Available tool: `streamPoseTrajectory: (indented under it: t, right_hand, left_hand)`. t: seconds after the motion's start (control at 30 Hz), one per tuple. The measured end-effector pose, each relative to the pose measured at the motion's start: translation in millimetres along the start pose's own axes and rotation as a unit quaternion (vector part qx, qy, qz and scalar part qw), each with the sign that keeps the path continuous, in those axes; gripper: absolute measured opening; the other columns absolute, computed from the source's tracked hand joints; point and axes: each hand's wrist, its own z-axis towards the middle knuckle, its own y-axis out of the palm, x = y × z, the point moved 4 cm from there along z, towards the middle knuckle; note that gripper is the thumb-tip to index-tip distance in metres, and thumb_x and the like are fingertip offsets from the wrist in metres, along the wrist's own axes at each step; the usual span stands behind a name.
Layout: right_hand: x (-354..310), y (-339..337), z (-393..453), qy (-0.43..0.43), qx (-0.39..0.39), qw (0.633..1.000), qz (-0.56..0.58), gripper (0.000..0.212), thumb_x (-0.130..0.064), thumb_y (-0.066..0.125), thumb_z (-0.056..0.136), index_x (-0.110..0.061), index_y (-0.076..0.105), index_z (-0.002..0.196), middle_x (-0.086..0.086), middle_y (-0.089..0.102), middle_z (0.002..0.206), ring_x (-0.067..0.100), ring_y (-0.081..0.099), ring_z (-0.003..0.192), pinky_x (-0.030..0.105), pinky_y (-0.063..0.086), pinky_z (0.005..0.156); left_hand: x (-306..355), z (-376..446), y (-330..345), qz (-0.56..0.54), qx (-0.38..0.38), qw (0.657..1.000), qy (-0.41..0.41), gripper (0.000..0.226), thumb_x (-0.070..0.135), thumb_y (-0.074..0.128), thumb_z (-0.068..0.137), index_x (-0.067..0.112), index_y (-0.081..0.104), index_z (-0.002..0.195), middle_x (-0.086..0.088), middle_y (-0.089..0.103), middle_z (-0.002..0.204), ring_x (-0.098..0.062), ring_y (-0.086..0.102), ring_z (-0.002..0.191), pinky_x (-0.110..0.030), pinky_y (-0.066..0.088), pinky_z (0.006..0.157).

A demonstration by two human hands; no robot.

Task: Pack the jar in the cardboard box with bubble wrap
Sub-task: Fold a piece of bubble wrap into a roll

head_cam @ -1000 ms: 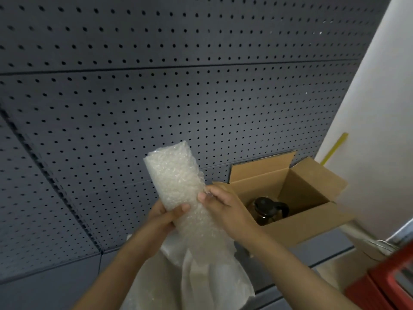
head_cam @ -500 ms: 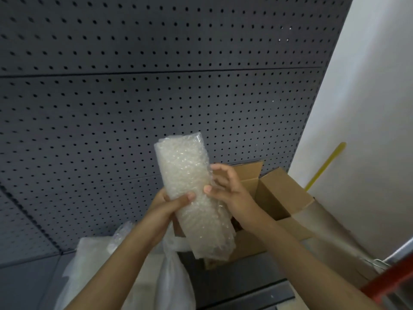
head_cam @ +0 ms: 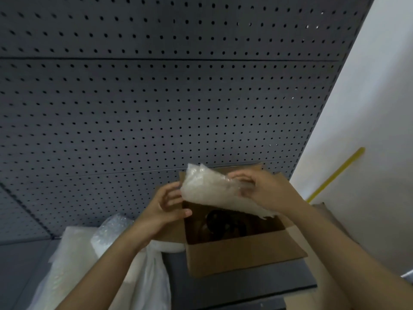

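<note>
head | box (head_cam: 243,256) open, jar (head_cam: 220,222) inside at bottom | wrap (head_cam: 214,193) directly above box mouth, long axis left-right | right hand (head_cam: 257,189) pinches wrap's right end | left hand (head_cam: 166,206) fingers loose, touching left edge | judged next: lower wrap onto jar

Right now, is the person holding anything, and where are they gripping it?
Yes: a piece of bubble wrap. The right hand grips its right end above the cardboard box; the left hand touches its left edge.
</note>
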Motion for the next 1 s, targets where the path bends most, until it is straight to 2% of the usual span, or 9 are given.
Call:
streamPoseTrajectory:
  t: [0.1, 0.13, 0.2, 0.37, 0.53, 0.6, 0.67, 0.83, 1.0]
  right_hand:
    - [23, 24, 19, 0.015, -0.075, 0.996, -0.046, 0.037, -0.005, 0.059, 0.088, -0.018, 0.062, 0.122, -0.001, 0.063, 0.124, 0.013, 0.058, 0.113, 0.030, 0.047, 0.101]
    - [29, 31, 24, 0.041, -0.105, 0.992, -0.062, 0.037, -0.006, 0.059, 0.087, -0.020, 0.063, 0.121, 0.001, 0.063, 0.123, 0.016, 0.058, 0.113, 0.032, 0.046, 0.101]
    - [40, 48, 32, 0.067, -0.151, 0.982, -0.091, 0.035, -0.007, 0.059, 0.086, -0.022, 0.065, 0.117, 0.000, 0.065, 0.119, 0.017, 0.060, 0.111, 0.029, 0.047, 0.097]
    - [63, 92, 38, 0.077, -0.215, 0.965, -0.126, 0.032, -0.005, 0.053, 0.088, -0.027, 0.068, 0.107, -0.006, 0.067, 0.115, 0.008, 0.060, 0.106, 0.026, 0.050, 0.092]
    - [82, 114, 36, 0.100, -0.251, 0.956, -0.113, 0.026, -0.021, 0.052, 0.092, -0.029, 0.067, 0.111, -0.010, 0.063, 0.117, 0.009, 0.056, 0.103, 0.008, 0.027, 0.062]
    - [90, 121, 33, 0.096, -0.260, 0.954, -0.113, 0.027, -0.019, 0.053, 0.091, -0.030, 0.066, 0.112, -0.008, 0.057, 0.126, 0.012, 0.052, 0.113, 0.009, 0.031, 0.070]
    - [96, 123, 33, 0.094, -0.265, 0.953, -0.109, 0.025, -0.024, 0.059, 0.088, -0.033, 0.066, 0.110, -0.005, 0.046, 0.128, 0.014, 0.048, 0.114, 0.018, 0.039, 0.092]
    - [103, 113, 41, 0.121, -0.354, 0.926, -0.051, 0.038, -0.020, 0.067, 0.081, -0.033, 0.066, 0.117, -0.007, 0.061, 0.111, 0.011, 0.059, 0.099, 0.024, 0.050, 0.089]
    - [108, 129, 43, 0.077, -0.310, 0.939, -0.128, 0.030, -0.016, 0.067, 0.081, -0.027, 0.070, 0.109, 0.000, 0.071, 0.101, 0.013, 0.065, 0.089, 0.018, 0.050, 0.067]
  left_hand:
    - [-14, 9, -9, 0.101, -0.013, 0.995, -0.016, 0.098, 0.030, 0.090, 0.052, 0.045, 0.033, 0.131, 0.015, 0.047, 0.131, -0.004, 0.046, 0.123, -0.026, 0.044, 0.100]
    - [-18, 14, -11, 0.140, -0.025, 0.990, -0.012, 0.101, 0.034, 0.090, 0.053, 0.052, 0.028, 0.130, 0.018, 0.044, 0.133, -0.003, 0.042, 0.127, -0.022, 0.041, 0.100]
    - [-24, 21, -8, 0.214, -0.052, 0.975, -0.008, 0.107, 0.044, 0.089, 0.053, 0.057, 0.020, 0.133, 0.021, 0.038, 0.137, -0.001, 0.036, 0.130, -0.017, 0.039, 0.099]
    - [-34, 40, 21, 0.387, -0.123, 0.913, 0.024, 0.094, 0.040, 0.076, 0.076, 0.033, 0.018, 0.150, 0.014, 0.032, 0.148, -0.002, 0.032, 0.135, -0.018, 0.032, 0.109]
    - [-62, 59, 44, 0.456, -0.204, 0.866, -0.035, 0.048, 0.038, 0.059, 0.088, 0.030, 0.049, 0.134, 0.006, 0.055, 0.133, -0.010, 0.051, 0.117, -0.029, 0.044, 0.101]
    - [-72, 62, 47, 0.467, -0.215, 0.856, -0.055, 0.032, 0.034, 0.058, 0.087, 0.028, 0.061, 0.119, 0.004, 0.063, 0.119, -0.011, 0.059, 0.104, -0.034, 0.051, 0.093]
    - [-78, 63, 51, 0.477, -0.217, 0.849, -0.070, 0.023, 0.030, 0.058, 0.086, 0.026, 0.066, 0.108, 0.002, 0.068, 0.108, -0.013, 0.062, 0.096, -0.034, 0.053, 0.087]
    - [-84, 68, 59, 0.513, -0.185, 0.833, -0.098, 0.029, 0.021, 0.057, 0.090, 0.026, 0.066, 0.117, 0.003, 0.065, 0.115, -0.012, 0.056, 0.104, -0.023, 0.044, 0.086]
    - [-89, 73, 73, 0.535, -0.198, 0.808, -0.149, 0.033, 0.011, 0.056, 0.093, 0.019, 0.062, 0.124, -0.005, 0.063, 0.123, -0.017, 0.060, 0.107, -0.028, 0.050, 0.090]
